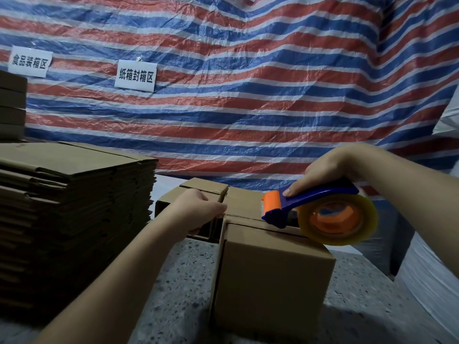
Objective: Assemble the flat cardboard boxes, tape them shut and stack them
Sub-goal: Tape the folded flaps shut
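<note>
A brown cardboard box (270,274) stands on the speckled floor, its top flaps folded down with the seam running across the top. My right hand (325,170) grips the blue handle of a tape dispenser (310,207) with an orange roller and a clear tape roll (339,220); its front end rests on the seam. My left hand (198,209) grips the box's left end at the seam, fingers curled over a flap edge. A tall pile of flat cardboard boxes (74,219) lies to the left.
A red, white and blue striped tarp (248,95) hangs behind, with two white paper signs (135,76) on it. More stacked cartons (12,105) stand at far left. White sheeting (432,281) lies at the right. The speckled floor (178,281) shows between pile and box.
</note>
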Demonstrator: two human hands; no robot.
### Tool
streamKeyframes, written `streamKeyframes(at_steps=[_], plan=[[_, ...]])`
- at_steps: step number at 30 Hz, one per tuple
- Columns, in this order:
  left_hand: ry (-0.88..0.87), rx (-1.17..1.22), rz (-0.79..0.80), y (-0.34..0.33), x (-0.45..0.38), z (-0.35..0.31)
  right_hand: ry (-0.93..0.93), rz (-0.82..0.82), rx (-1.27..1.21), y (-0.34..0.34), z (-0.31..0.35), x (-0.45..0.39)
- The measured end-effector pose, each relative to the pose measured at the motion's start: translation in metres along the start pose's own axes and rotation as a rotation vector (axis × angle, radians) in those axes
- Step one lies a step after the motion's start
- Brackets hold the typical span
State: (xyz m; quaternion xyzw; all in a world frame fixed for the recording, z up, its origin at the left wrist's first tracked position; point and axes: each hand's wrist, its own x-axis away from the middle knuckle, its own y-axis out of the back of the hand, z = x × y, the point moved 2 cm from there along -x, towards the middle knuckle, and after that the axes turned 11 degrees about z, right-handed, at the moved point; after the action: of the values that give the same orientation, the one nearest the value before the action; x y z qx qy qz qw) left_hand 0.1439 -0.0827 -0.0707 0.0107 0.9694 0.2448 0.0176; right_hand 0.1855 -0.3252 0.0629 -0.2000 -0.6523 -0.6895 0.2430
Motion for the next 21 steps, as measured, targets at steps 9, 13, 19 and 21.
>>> streamKeyframes(at_steps=[9,13,19,21], plan=[[0.068,-0.104,0.037,0.001,-0.004,0.008,-0.073,-0.034,0.079,0.0,0.015,-0.004],[0.076,-0.168,0.032,0.005,-0.008,0.008,-0.097,-0.031,0.102,0.001,0.019,-0.006],[0.098,-0.225,0.048,0.006,-0.016,0.016,-0.107,0.003,0.124,0.0,0.022,-0.005],[0.118,-0.231,0.061,0.005,-0.017,0.018,-0.11,-0.006,0.124,-0.001,0.022,-0.005]])
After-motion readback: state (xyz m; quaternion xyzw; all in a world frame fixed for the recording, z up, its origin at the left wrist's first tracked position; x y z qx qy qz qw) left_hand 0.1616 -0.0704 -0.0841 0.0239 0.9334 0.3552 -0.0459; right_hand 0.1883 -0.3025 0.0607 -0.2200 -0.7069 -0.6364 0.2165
